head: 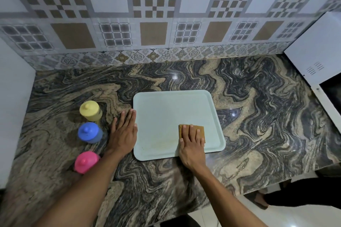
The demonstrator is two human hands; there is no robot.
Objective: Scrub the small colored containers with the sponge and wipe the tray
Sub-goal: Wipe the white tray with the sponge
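The marbled counter (pixel 258 134) carries everything, with a patterned tile wall behind it and a white appliance (pixel 313 51) at its right end. The pale tray (pixel 166 108) lies flat near the middle of the counter. Its long axis seems to run left to right, and its near edge is close to the person.

The left hand (pixel 122 134) lies flat on the counter with its fingers straight, grasping nothing. It sits against the tray's left edge and looks to be touching the rim, probably to steady it. The right hand (pixel 191 145) is on the tray's near right part, fingers straight, pressing down rather than gripping.

3 small containers stand in a row on the counter, off the tray and left of the left hand. The yellow container (pixel 90 110) is farthest, the blue container (pixel 89 132) is in the middle, and the pink container (pixel 85 162) is nearest, just beside the left forearm. All 3 have their lids on.

The brown sponge (pixel 201 134) lies flat on the tray under the right hand's fingers, with its far and right edges showing. A faint brownish smear (pixel 162 143) runs along the tray's near part, left of the sponge and between the 2 hands.

The wipe appears to be under way. The next stroke likely turns on that smear. It lies leftward from the right hand, along the tray's long axis, so the sponge would travel toward the left hand.
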